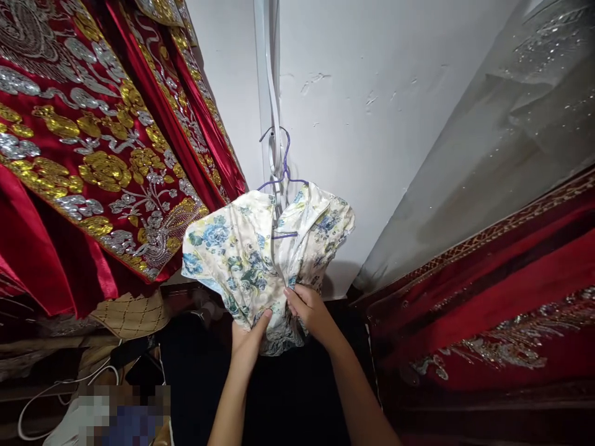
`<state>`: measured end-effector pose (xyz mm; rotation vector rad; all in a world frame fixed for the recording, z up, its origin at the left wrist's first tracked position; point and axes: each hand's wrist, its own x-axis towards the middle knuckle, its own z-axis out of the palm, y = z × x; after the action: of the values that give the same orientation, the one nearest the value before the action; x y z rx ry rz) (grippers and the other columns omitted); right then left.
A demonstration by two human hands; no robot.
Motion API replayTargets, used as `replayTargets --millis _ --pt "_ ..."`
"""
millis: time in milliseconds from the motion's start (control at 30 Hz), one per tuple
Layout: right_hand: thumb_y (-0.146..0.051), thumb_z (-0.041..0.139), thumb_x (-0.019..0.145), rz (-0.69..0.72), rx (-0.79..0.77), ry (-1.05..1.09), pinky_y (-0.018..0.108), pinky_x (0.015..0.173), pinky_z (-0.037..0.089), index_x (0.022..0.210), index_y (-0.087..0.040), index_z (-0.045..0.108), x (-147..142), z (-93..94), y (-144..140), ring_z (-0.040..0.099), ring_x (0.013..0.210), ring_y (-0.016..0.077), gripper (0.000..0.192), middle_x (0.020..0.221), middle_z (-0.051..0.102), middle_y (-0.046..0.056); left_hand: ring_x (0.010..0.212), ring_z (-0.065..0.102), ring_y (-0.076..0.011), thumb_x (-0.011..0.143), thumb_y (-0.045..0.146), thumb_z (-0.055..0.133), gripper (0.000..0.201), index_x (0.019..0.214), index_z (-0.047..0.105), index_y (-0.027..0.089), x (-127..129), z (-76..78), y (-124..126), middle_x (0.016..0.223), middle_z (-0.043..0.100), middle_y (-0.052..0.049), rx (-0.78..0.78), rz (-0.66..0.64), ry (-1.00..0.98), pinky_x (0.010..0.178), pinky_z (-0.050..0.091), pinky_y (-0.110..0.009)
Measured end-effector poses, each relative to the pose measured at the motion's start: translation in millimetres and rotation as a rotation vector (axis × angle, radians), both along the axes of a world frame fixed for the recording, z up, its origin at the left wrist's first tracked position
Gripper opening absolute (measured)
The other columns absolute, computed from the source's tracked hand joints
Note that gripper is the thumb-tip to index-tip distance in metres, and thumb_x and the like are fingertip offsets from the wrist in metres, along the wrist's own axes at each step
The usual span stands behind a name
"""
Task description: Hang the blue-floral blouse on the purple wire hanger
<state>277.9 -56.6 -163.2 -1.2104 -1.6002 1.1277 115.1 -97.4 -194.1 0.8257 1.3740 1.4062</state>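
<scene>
The floral garment is hung on a purple wire hanger, which is hooked on a white strip against the wall. The bunched lower part of the garment is gripped from below by both hands. The left hand is closed on the fabric below the hanger, with the thumb laid across the front. The right hand is closed on the fabric just beside it, with the fingers curled into the folds.

For good handling, the cloth is best drawn down evenly by both hands, so that the hanger is kept level and seated on its hook. Sideways pull is to be avoided, since the thin wire is judged likely to tip. The embroidered red robe, left of the garment, and the red cloth, to its right, are kept clear.
</scene>
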Motion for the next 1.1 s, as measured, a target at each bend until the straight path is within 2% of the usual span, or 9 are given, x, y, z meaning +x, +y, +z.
replayTargets --millis 100,233,400,467,567,767,833,933,1100 --pt "-0.049 0.051 0.098 -0.041 -0.032 -0.041 0.03 0.057 0.035 0.058 -0.021 0.052 7.0 0.9 -6.8 0.048 0.055 0.0158 0.049 0.056 0.055 0.001 0.134 0.057 -0.0356 0.079 0.043 0.076 0.065 0.136 0.054 0.018 -6.3 -3.8 -2.6 0.14 0.06 -0.017 -0.015 0.164 0.115 0.118 0.043 -0.051" --pt "-0.046 0.05 0.098 -0.023 -0.079 0.03 0.029 0.057 0.035 0.061 -0.02 0.056 2.6 -2.5 -16.0 0.046 0.055 0.0147 0.046 0.059 0.058 0.001 0.153 0.03 -0.032 0.084 0.041 0.072 0.076 0.147 0.031 0.027 -2.3 -9.8 -9.3 0.159 0.034 -0.017 0.086 0.346 0.562 0.124 0.033 -0.051" --pt "-0.047 0.056 0.095 0.082 -0.15 0.249 0.027 0.054 0.037 0.072 -0.019 0.061 -14.9 -6.5 -23.0 0.048 0.052 0.0131 0.037 0.063 0.064 0.001 0.119 0.06 -0.0289 0.095 0.033 0.055 0.017 0.111 0.058 0.029 23.5 -14.5 -1.9 0.117 0.061 -0.011 0.392 -0.036 0.615 0.107 0.048 -0.046" --pt "-0.046 0.058 0.094 0.061 -0.153 0.265 0.026 0.05 0.035 0.075 -0.018 0.065 -14.6 0.6 -18.9 0.046 0.047 0.0117 0.035 0.063 0.067 0.002 0.101 0.065 -0.0271 0.098 0.031 0.048 0.012 0.099 0.06 0.029 28.3 -17.9 7.6 0.099 0.062 -0.009 0.424 -0.109 0.576 0.091 0.053 -0.042" --pt "-0.047 0.062 0.091 -0.055 -0.119 0.308 0.025 0.043 0.031 0.072 -0.017 0.067 -4.9 33.6 3.8 0.04 0.04 0.0088 0.036 0.058 0.066 0.002 0.086 0.062 -0.0236 0.099 0.029 0.047 0.014 0.093 0.059 0.025 25.6 -27.4 22.0 0.088 0.059 -0.007 0.516 -0.173 0.642 0.078 0.051 -0.036" --pt "-0.042 0.076 0.081 -0.097 0.013 0.492 0.018 0.037 0.028 0.072 -0.015 0.068 8.9 142.9 70.3 0.041 0.042 0.0051 0.03 0.055 0.06 -0.001 0.082 0.057 -0.0186 0.1 0.021 0.046 0.014 0.089 0.055 0.02 13.0 -37.6 32.3 0.087 0.056 -0.006 0.638 -0.363 0.746 0.074 0.047 -0.03" --pt "-0.039 0.074 0.084 -0.085 0.089 0.513 0.017 0.037 0.028 0.072 -0.015 0.067 5.8 161.2 77.0 0.041 0.041 0.0047 0.028 0.054 0.058 -0.001 0.084 0.058 -0.0185 0.101 0.021 0.046 0.015 0.09 0.055 0.019 11.0 -23.7 35.2 0.089 0.058 -0.006 0.633 -0.475 0.786 0.076 0.048 -0.03" --pt "-0.038 0.069 0.088 -0.07 0.17 0.51 0.018 0.037 0.029 0.074 -0.016 0.064 -1.1 162.4 69.7 0.042 0.039 0.0052 0.026 0.052 0.058 -0.002 0.088 0.061 -0.0187 0.1 0.024 0.052 0.009 0.102 0.06 0.02 9.0 23.0 49.5 0.093 0.063 -0.006 0.655 -0.494 0.799 0.081 0.05 -0.032" --pt "-0.039 0.064 0.092 -0.032 0.233 0.399 0.02 0.041 0.03 0.075 -0.017 0.063 -7.3 154.0 52.4 0.042 0.042 0.007 0.027 0.052 0.056 -0.003 0.092 0.063 -0.017 0.103 0.026 0.051 0.037 0.139 0.052 0.024 8.8 136.9 89.9 0.106 0.067 -0.006 0.926 -0.112 0.71 0.088 0.051 -0.033"
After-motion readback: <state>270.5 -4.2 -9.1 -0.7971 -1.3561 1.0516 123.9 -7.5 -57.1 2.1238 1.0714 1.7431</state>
